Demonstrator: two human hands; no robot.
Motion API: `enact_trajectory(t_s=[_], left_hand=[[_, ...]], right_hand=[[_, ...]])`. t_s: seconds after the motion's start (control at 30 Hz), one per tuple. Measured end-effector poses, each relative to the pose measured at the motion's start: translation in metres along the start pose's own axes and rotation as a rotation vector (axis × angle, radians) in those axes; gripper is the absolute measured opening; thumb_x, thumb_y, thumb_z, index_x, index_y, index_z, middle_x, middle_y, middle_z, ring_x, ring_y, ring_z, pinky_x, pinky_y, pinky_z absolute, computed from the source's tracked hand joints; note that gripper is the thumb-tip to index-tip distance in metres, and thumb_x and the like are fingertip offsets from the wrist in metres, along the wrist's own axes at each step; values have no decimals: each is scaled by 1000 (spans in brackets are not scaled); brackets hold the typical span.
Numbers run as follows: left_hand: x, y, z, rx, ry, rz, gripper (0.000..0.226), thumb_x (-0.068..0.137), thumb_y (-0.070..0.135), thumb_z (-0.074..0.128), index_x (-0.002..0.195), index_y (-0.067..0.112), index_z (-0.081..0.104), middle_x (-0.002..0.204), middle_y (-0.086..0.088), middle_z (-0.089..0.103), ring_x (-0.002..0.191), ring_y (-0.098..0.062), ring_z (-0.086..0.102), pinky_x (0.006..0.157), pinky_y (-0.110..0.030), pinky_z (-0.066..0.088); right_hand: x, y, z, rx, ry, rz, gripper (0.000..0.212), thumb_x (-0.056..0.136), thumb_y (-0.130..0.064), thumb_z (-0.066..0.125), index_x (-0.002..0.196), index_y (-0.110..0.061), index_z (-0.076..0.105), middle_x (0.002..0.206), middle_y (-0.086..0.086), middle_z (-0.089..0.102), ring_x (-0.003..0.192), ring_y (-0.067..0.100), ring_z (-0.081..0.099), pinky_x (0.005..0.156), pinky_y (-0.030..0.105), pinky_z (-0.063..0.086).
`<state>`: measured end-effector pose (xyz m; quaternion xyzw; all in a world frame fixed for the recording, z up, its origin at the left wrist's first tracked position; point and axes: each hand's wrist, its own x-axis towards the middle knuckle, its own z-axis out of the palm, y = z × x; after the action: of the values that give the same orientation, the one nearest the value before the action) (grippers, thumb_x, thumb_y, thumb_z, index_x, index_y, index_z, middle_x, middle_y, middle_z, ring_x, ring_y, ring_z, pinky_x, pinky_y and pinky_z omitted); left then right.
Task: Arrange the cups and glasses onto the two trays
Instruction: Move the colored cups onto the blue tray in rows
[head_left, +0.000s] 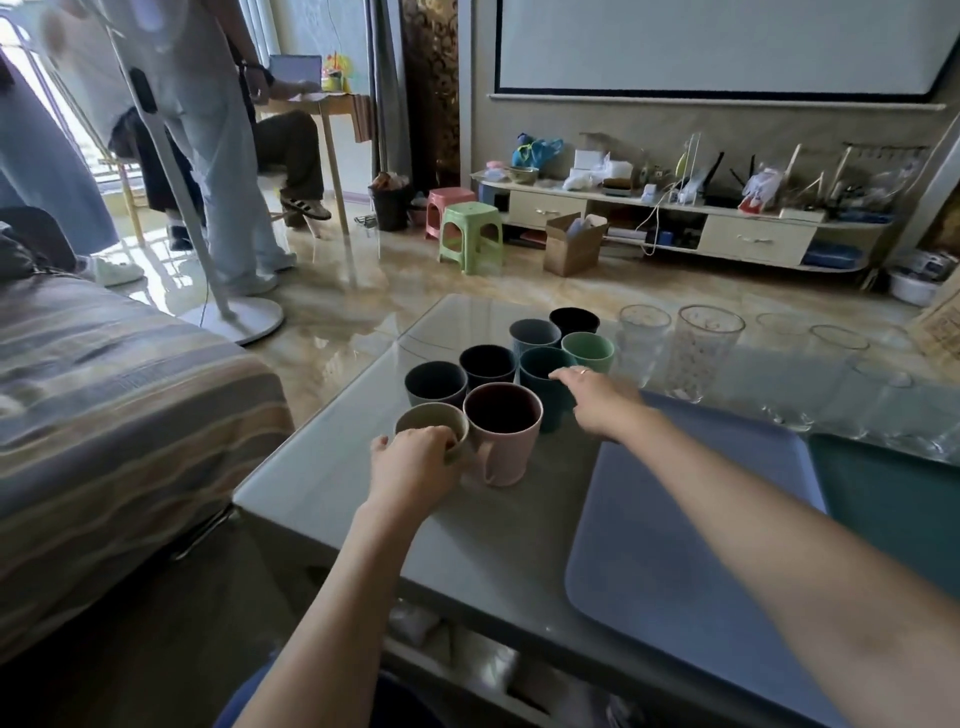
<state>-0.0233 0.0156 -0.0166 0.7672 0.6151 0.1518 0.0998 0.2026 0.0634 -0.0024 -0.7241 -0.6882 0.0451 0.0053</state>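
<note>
Cups: eight opaque cups stand upright, mouths up, clustered at the centre of the frame on the grey table (498, 545), left of the trays.
Beige cup (432, 422): nearest left of the cluster, touching the pink mug (503, 434), whose handle points toward the camera.
Other cups: a dark grey cup (435, 382), a navy cup (487, 364), a teal cup (545, 379), a grey-blue cup (534, 336), a light green cup (588, 349) and a black cup (574, 321).
Glasses: clear tumblers stand upright at the upper right of the table; two tall ones (644, 338) (707, 348) show plainly, the rest are too faint to count.
Trays: two, lying flat at lower right; the blue tray (675, 545) and, to its right, the teal tray (893, 499), touching or nearly so. Nothing sits in either.
Left hand (415, 460): fingers curled over the beige cup's near rim, gripping it.
Right hand (597, 397): fingers stretched out, tips on the teal cup's rim; no grip shows.
</note>
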Motion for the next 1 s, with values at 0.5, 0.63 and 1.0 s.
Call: enact_trajectory(t_s=[0.5, 0.63, 1.0], left_hand=[[7, 9, -44, -68, 379, -170, 17, 88, 11, 45, 88, 6, 61, 93, -21, 65, 95, -39, 55, 88, -39, 34], [7, 32, -46, -85, 470, -154, 19, 87, 11, 44, 85, 4, 61, 90, -22, 66, 92, -39, 55, 88, -40, 36], [24, 116, -43, -152, 622, -19, 24, 91, 14, 41, 89, 2, 62, 95, -21, 67, 96, -37, 56, 92, -45, 35]], right_hand=[[-8, 25, 6, 99, 308, -16, 21, 93, -12, 44, 103, -9, 62, 104, 13, 58, 92, 35, 59, 65, 32, 41], [-29, 49, -12, 140, 458, -3, 26, 96, -14, 45, 115, -10, 60, 114, 14, 58, 98, 35, 59, 71, 36, 44], [-54, 136, -27, 81, 410, 100, 23, 95, -16, 47, 112, -12, 61, 115, 12, 58, 101, 33, 58, 75, 37, 46]])
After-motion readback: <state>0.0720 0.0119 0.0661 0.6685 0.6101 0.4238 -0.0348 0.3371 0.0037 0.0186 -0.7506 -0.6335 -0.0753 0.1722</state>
